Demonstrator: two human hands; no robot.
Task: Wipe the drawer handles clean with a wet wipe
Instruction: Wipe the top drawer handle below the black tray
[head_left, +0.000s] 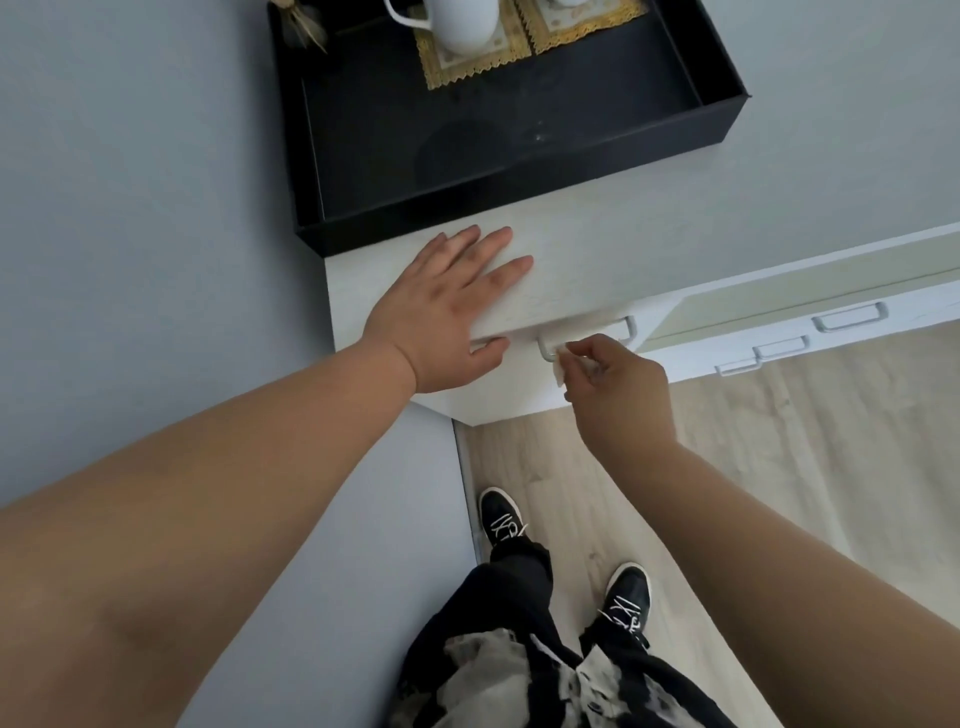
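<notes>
Right hand (613, 379) pinches the wet wipe (561, 370) against the handle (587, 338); left hand (447, 306) lies flat, fingers spread, on the cabinet top (597, 260).

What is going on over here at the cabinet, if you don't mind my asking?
A person is wiping drawer handles. The right hand pinches a small white wet wipe against the left end of the top drawer handle. The left hand lies flat, fingers spread, on the cabinet top, thumb over the front edge. Three more handles show further right, with no hand on them. A black tray holding a white jug sits behind the left hand.
</notes>
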